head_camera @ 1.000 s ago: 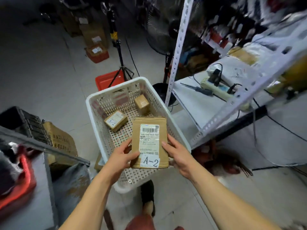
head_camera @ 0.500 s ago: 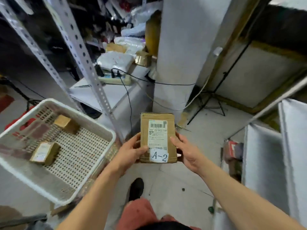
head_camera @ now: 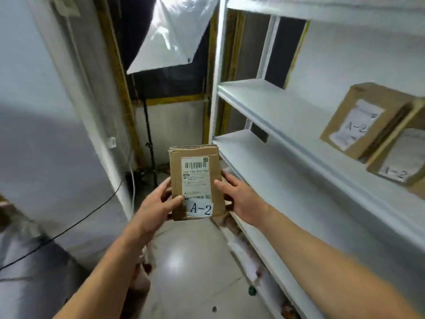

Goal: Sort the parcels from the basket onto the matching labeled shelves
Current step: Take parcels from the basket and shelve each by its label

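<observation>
I hold a flat brown cardboard parcel (head_camera: 197, 180) upright in front of me; its white shipping label carries a barcode and a tag reading A-2. My left hand (head_camera: 158, 203) grips its left edge with the thumb on the front. My right hand (head_camera: 239, 199) grips its right edge the same way. To the right stands a white metal shelf unit (head_camera: 287, 143). On its upper visible shelf at the far right sit two brown parcels marked A-2, one (head_camera: 361, 120) behind and one (head_camera: 400, 160) nearer. The basket is out of view.
A white wall or pillar (head_camera: 46, 111) fills the left side. A black light stand (head_camera: 149, 139) with a white softbox (head_camera: 172, 35) stands at the back, a cable (head_camera: 69, 229) runs along the left. The grey floor (head_camera: 184, 261) between wall and shelves forms a narrow aisle.
My view has swung right, away from the basket and the cluttered rack, to the white shelves. Both hands have kept their hold on the A-2 parcel and carried it along.
</observation>
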